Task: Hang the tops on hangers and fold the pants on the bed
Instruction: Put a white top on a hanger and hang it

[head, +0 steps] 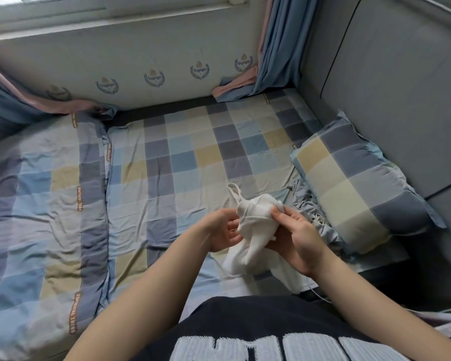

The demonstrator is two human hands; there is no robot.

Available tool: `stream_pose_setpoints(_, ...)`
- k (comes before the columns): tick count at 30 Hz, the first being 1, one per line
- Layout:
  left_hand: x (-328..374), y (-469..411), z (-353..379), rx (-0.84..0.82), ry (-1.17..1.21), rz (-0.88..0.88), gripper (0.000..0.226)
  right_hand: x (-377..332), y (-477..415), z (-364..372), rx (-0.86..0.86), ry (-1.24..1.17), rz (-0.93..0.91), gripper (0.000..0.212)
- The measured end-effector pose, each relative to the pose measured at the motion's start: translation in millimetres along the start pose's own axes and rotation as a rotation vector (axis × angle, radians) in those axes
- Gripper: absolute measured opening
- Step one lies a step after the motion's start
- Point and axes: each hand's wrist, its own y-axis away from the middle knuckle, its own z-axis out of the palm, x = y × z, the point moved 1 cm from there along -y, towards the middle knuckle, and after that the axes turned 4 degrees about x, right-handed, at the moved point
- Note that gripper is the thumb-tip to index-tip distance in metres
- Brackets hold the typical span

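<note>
Between the left hand (223, 230) and right hand (297, 241), above the bed (182, 157), the bunched white top (255, 225) hangs, its long axis running down toward the person. Both hands' curled fingers pinch its upper part. A strap (233, 190) loops up beyond the fingertips, nearer the left hand.

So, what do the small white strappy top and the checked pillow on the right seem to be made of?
Small white strappy top: probably a ribbed knit, matte; fine ridges and stitched edges show, and it droops softly. Checked pillow: likely woven cotton-type cloth over soft filling, matte; creased and puffed.
</note>
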Motion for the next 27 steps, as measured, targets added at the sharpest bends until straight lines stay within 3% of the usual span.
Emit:
stream_pose_setpoints(5,-10.9,-10.1,1.8,-0.062,-0.184,-0.164,0.021,5.8,7.8,-4.4,-0.03,0.009,-0.002,0.032)
stream_pose_setpoints(10,-26.7,-23.0,-5.2,-0.083,-0.161,-0.136,0.01,8.4,8.5,-4.7,-0.037,0.038,-0.017,0.03)
stream_pose_setpoints(14,-22.1,-24.2,-22.3,0.147,0.113,0.074,0.015,13.1,7.7,-16.2,0.012,0.023,-0.005,0.023)
stream_pose_setpoints(18,-5.2,-2.2,-42.1,0.269,0.312,0.392,0.014,40.6,4.6,-33.0,0.235,0.365,0.187,0.03)
stream_pose_setpoints(21,4.2,25.2,-56.1,0.367,0.032,0.58,0.022,69.4,8.9,-35.4,0.077,0.9,0.467,0.018)
stream_pose_setpoints(22,7.1,37.8,-60.0,0.405,-0.136,0.651,0.022,77.3,8.5,-33.1,0.009,1.015,0.461,0.014)
stream_pose_setpoints(24,11.1,63.3,-69.3,0.384,-0.402,0.768,0.023,84.7,4.0,-22.4,0.058,1.062,0.253,0.007)
stream_pose_setpoints(27,18.7,100.5,-86.1,0.27,-0.641,0.855,0.016,78.8,-0.6,12.8,0.212,0.941,-0.134,0.064)
